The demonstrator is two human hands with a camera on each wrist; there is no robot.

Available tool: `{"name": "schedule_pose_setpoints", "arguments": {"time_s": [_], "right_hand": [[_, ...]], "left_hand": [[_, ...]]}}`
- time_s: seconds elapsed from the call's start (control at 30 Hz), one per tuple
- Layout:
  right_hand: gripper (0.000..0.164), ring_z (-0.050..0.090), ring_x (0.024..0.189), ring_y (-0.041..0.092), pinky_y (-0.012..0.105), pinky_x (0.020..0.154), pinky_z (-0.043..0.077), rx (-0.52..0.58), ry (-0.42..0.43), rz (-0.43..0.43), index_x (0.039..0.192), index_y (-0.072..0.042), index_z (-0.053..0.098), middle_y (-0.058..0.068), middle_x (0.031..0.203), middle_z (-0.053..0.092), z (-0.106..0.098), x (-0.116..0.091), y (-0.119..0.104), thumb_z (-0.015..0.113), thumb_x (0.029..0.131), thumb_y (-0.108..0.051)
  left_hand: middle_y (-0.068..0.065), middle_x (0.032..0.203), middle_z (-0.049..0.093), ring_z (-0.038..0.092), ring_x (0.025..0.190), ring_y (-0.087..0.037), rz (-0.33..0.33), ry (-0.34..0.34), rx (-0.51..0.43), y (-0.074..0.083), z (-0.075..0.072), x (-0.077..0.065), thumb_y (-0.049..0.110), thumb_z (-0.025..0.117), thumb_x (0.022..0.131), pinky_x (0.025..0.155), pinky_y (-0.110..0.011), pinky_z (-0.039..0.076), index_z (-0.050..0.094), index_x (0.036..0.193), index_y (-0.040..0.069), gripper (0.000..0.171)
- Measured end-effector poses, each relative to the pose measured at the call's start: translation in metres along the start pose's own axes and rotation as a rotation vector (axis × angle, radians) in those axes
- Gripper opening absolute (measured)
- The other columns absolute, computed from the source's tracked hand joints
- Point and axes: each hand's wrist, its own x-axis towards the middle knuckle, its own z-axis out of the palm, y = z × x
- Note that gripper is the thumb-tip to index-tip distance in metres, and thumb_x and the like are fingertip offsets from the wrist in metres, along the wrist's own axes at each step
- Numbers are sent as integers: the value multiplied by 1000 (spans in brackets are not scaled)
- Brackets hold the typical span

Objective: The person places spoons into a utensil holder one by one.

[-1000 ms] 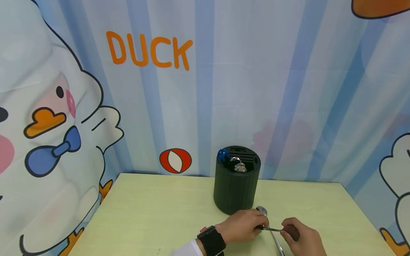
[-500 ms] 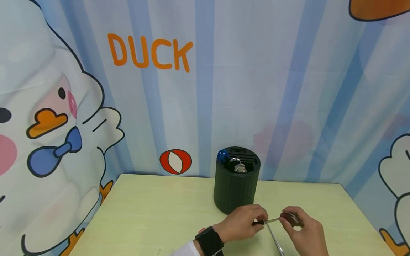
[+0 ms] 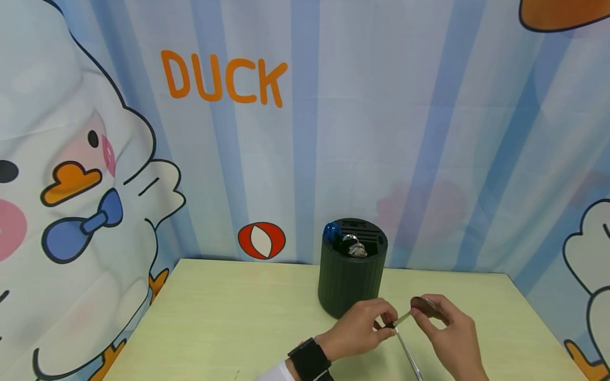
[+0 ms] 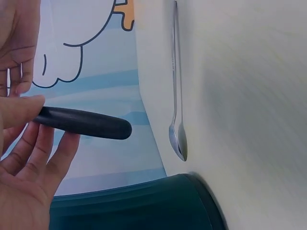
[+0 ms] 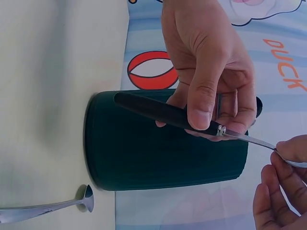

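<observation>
Between my two hands is a spoon with a black handle [image 5: 153, 110] and a metal neck. My left hand [image 3: 359, 329] pinches the handle between thumb and fingers, close to where the metal begins. At the other end, my right hand [image 3: 450, 336] holds the spoon's bowl [image 3: 422, 305] with thumb and fingers. An all-metal spoon [image 4: 174, 91] lies on the table under the hands, its bowl toward the container. Just behind my left hand stands a dark green ribbed utensil holder [image 3: 351, 283].
In the holder's opening are a shiny blue rounded piece [image 3: 332, 231] and silver utensil heads [image 3: 357, 250]; a slotted section is at its back. The pale yellow table [image 3: 238, 307] ends at a curtain [image 3: 343, 132] printed with ducks.
My right hand has moved up and slightly away with the spoon's bowl, so the spoon now slants upward to the right. My left hand keeps the handle and shifts only slightly.
</observation>
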Motion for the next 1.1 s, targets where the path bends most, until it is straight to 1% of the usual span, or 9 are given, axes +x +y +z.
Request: {"name": "schedule_pose_setpoints", "arguments": {"time_s": [0.1, 0.27, 0.33, 0.5, 0.6, 0.7, 0.77, 0.9, 1.1], "right_hand": [[20, 64, 83, -9, 14, 78, 54, 39, -6, 8, 109, -15, 70, -10, 94, 72, 1, 1, -2, 73, 90, -20], [26, 65, 87, -7, 13, 79, 54, 137, -62, -11, 117, -13, 68, -14, 99, 71, 3, 3, -4, 71, 92, -19], [28, 65, 89, -6, 13, 80, 54, 168, -89, -2, 119, -12, 67, -12, 101, 72, 3, 4, -5, 69, 93, -20], [32, 65, 91, -7, 10, 84, 52, 186, -125, 30, 124, -10, 64, -4, 102, 73, 4, 8, -9, 67, 95, -23], [33, 64, 92, -9, 9, 83, 52, 204, -137, 23, 126, -8, 62, -7, 101, 72, 5, 9, -10, 66, 95, -21], [32, 64, 92, -10, 9, 82, 53, 246, -146, 2, 127, -6, 61, -14, 99, 70, 5, 10, -11, 65, 96, -15], [33, 65, 92, -10, 10, 82, 53, 274, -158, -20, 127, -5, 60, -17, 99, 70, 6, 10, -12, 65, 96, -13], [34, 67, 93, -6, 9, 84, 52, 289, -173, -74, 128, -5, 58, -14, 100, 72, 8, 10, -18, 64, 96, -13], [28, 67, 90, -7, 9, 83, 53, 266, -142, -127, 122, -5, 62, -12, 97, 73, 11, 11, -25, 65, 95, -10]], "left_hand": [[1, 104, 65, 61, 91, 4, -5, 13, -41, 1, 0, 0, 14, 65, 96, 73, -6, 51, 62, 113, 12, 17], [-2, 105, 65, 62, 93, 2, -14, 40, -107, 4, -2, -3, 13, 64, 96, 75, -6, 51, 61, 115, 12, 19], [-3, 107, 64, 62, 94, 1, -20, 47, -134, 6, -3, -4, 13, 63, 97, 76, -7, 52, 61, 117, 12, 20], [-5, 109, 63, 63, 98, -1, -38, 54, -180, 9, -7, -6, 10, 60, 98, 78, -8, 53, 62, 122, 9, 24], [-5, 110, 63, 63, 100, -2, -39, 48, -182, 10, -9, -8, 9, 58, 99, 79, -8, 53, 62, 125, 9, 26], [-5, 114, 64, 64, 103, -3, -43, 27, -191, 11, -10, -9, 9, 55, 100, 79, -8, 53, 61, 128, 9, 28], [-6, 117, 65, 64, 107, -4, -51, 5, -209, 12, -11, -10, 8, 54, 101, 80, -9, 53, 61, 129, 9, 29], [-6, 122, 65, 64, 112, -5, -63, -22, -235, 12, -13, -12, 7, 53, 101, 83, -10, 53, 61, 130, 9, 30], [-7, 119, 66, 63, 111, -4, -50, -3, -252, 14, -18, -16, 7, 53, 101, 85, -10, 53, 63, 126, 8, 27]]}}
